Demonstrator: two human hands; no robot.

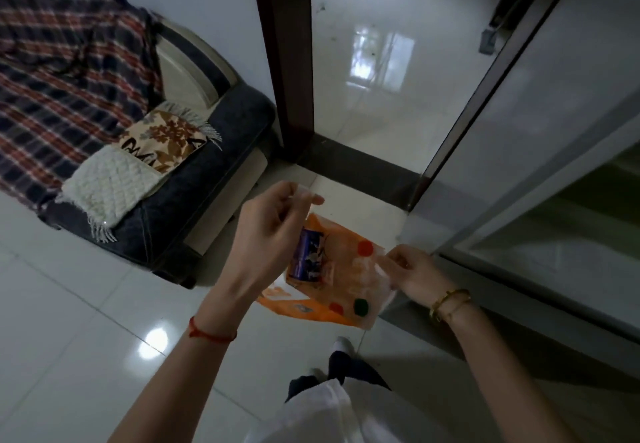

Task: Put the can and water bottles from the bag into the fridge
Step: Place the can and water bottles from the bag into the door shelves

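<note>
An orange plastic bag (pixel 346 290) with red and green dots hangs between my hands above the floor. My left hand (pixel 270 231) pinches the bag's left handle at the top. My right hand (pixel 412 269) pinches the right edge, so the mouth is held apart. Inside the bag a purple can (pixel 306 259) shows, standing upright against the left side. Clear plastic shapes lie beside it in the bag; I cannot tell whether they are bottles. The grey fridge (pixel 540 137) stands at the right, its door shut.
A sofa (pixel 194 172) with a plaid blanket and folded cloths stands at the left. A dark door frame (pixel 287 61) and threshold lie ahead, with glossy white tiles beyond. My feet (pixel 343 349) stand on the tiles below the bag.
</note>
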